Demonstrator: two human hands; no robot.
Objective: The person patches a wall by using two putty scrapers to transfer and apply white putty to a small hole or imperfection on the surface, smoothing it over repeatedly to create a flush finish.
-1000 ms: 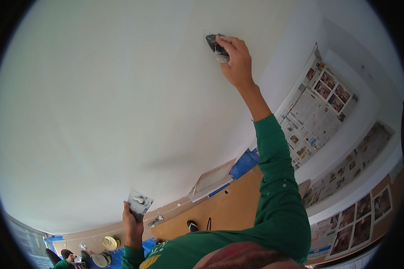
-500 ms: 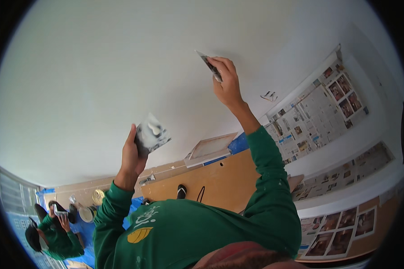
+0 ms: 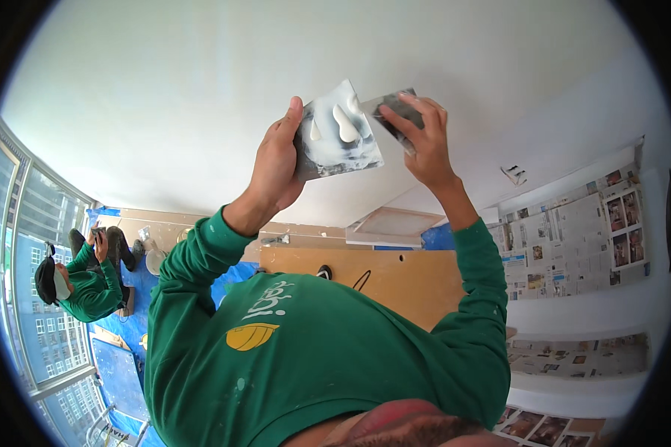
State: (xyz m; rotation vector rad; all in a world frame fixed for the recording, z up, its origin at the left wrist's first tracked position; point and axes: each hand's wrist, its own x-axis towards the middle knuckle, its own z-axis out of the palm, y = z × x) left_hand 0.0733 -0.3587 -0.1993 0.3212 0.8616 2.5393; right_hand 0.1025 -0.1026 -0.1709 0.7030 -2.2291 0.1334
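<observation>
My left hand (image 3: 274, 160) grips a flat, dark-edged putty scraper (image 3: 328, 155) smeared with white. On its face sit two raised dabs of white putty (image 3: 345, 125). In my right hand (image 3: 431, 149) is a second scraper (image 3: 389, 104), with a dark blade and fingers spread across it. The right blade's edge is close to the left one's side; whether they touch I cannot tell. Both hands are raised in front of a broad, smooth white wall (image 3: 171, 141).
At the left, a person in a green top (image 3: 89, 287) sits low near tall windows (image 3: 56, 205), holding a small dark object. A tan board (image 3: 395, 272) lies below my arms, near blue sheeting (image 3: 235, 279). Newspaper (image 3: 559, 246) covers recesses at the right.
My left hand has risen and moved right with its scraper. My right hand has come away from the wall, slightly right and down, bringing the two scrapers together. The view has turned.
</observation>
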